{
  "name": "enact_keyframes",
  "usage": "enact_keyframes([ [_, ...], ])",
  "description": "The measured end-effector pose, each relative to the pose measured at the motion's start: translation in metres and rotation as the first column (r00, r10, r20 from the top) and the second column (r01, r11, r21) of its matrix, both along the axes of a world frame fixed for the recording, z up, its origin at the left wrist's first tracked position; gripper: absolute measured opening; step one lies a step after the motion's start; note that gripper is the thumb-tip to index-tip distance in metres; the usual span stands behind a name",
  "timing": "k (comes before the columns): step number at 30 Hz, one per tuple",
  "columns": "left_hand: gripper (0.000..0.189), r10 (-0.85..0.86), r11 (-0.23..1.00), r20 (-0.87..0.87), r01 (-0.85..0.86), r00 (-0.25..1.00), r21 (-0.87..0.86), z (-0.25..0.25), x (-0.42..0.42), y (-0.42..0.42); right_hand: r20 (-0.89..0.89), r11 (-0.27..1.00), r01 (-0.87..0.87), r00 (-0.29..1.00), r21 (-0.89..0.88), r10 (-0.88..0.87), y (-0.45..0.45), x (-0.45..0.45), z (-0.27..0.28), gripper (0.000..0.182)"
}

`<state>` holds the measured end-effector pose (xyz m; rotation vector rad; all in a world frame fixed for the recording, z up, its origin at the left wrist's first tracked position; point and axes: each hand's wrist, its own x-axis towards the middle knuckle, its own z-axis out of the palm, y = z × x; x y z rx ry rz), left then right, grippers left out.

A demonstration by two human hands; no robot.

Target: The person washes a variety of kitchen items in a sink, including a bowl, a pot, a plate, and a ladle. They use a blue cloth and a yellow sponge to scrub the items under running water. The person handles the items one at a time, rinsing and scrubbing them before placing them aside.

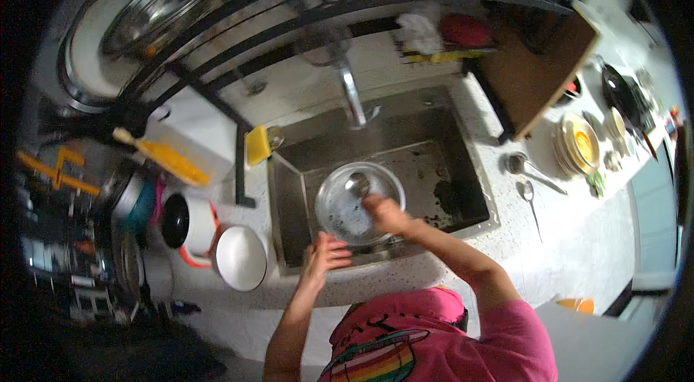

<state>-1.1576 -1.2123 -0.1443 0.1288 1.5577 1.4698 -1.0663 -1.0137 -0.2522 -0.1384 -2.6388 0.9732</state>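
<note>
A round metal basin [337,214] with bubbly water in it stands in the sink [287,208]. My right hand [386,214] is over the right part of the basin, blurred, with its fingers curled at a round metal utensil [358,184] that looks like a ladle or large spoon; its handle is hidden by the hand. My left hand [325,258] hovers at the basin's lower left, near the sink's front edge, fingers spread and nothing in them. Behind the basin the chrome faucet [352,97] reaches over the sink.
A yellow sponge [257,145] sits at the sink's left back corner. White bowl [241,258] and red-rimmed white pot [200,225] stand on the left counter. Right of the sink lie a ladle [534,170], a spoon [528,192] and stacked plates [566,146]. A black rack [244,165] spans overhead.
</note>
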Motion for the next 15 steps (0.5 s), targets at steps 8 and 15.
enact_keyframes([
  [8,0.021,0.029,0.991,0.490,0.038,0.871,-0.127,-0.121,-0.033,0.016,0.479,0.939,-0.239,0.872,0.246,0.096,-0.035,-0.045,-0.063,0.049],
  [15,0.016,0.150,0.964,0.303,-0.071,0.941,-0.256,-0.109,-0.023,0.039,0.444,0.785,0.018,0.817,0.620,-0.369,-0.028,-0.051,-0.156,0.035],
])
